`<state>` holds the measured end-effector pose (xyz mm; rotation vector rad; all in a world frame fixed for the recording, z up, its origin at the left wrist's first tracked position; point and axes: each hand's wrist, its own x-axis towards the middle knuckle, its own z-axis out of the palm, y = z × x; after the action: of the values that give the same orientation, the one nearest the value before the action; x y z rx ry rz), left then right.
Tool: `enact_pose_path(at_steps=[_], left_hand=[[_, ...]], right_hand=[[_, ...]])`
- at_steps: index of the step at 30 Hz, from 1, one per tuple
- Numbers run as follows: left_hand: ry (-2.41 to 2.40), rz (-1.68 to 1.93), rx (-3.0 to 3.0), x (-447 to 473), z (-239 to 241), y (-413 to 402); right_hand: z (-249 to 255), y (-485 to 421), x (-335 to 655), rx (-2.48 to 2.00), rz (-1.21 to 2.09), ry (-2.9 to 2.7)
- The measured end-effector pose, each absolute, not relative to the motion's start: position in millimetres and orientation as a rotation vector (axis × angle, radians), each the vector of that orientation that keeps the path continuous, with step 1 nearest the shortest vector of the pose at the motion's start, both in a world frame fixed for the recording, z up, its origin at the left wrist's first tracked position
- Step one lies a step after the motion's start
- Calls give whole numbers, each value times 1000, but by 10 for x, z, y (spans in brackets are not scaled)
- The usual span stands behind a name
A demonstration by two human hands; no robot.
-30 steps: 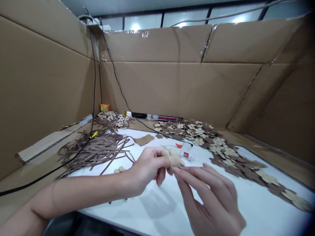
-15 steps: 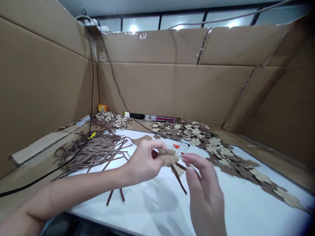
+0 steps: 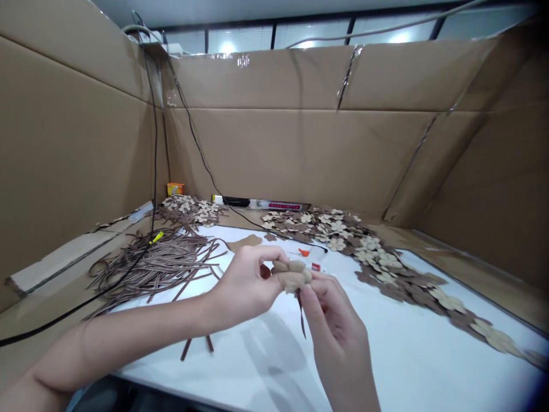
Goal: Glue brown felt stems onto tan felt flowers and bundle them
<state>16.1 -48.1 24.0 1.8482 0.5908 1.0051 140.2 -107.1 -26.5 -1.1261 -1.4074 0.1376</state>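
Between thumb and fingers, my left hand (image 3: 253, 280) pinches a tan fabric flower (image 3: 292, 279) above the white table. My right hand (image 3: 337, 326) is closed at the flower's right edge, thumb and fingertips pressed on a petal. From beneath the flower hangs a thin dark brown strip (image 3: 302, 315). How the strip joins the flower is hidden by the fingers. Just beyond the right fingertips a small red-and-white piece (image 3: 315, 267) lies on the table, and an orange-red cap-like piece (image 3: 304, 252) sits a little farther back.
Brown strips (image 3: 150, 269) lie heaped at left, with a yellow tag (image 3: 156, 237) on top. Flower cutouts (image 3: 364, 246) spread along the right and back; another pile (image 3: 193, 209) is at back left. Cardboard walls (image 3: 266, 143) enclose the table (image 3: 412, 355). A black cable (image 3: 206, 166) crosses it.
My right hand has moved left and taken hold of the flower's right edge. The hanging strip now points more straight down. My left hand keeps its pinch.
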Motion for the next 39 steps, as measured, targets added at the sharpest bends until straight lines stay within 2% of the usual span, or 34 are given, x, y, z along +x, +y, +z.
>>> enact_pose_path(at_steps=[11, 21, 31, 39], left_hand=[[566, 507, 1829, 89, 449, -412], [605, 595, 1921, 97, 448, -396], [436, 594, 1888, 86, 364, -251], [560, 580, 1972, 88, 421, -338]], right_hand=[[-267, -1082, 1520, -1167, 112, -1360], [-279, -1098, 1502, -1166, 124, -1355], [-281, -1105, 1486, -1189, 99, -1368], [-252, -1124, 1466, -1140, 62, -1434]])
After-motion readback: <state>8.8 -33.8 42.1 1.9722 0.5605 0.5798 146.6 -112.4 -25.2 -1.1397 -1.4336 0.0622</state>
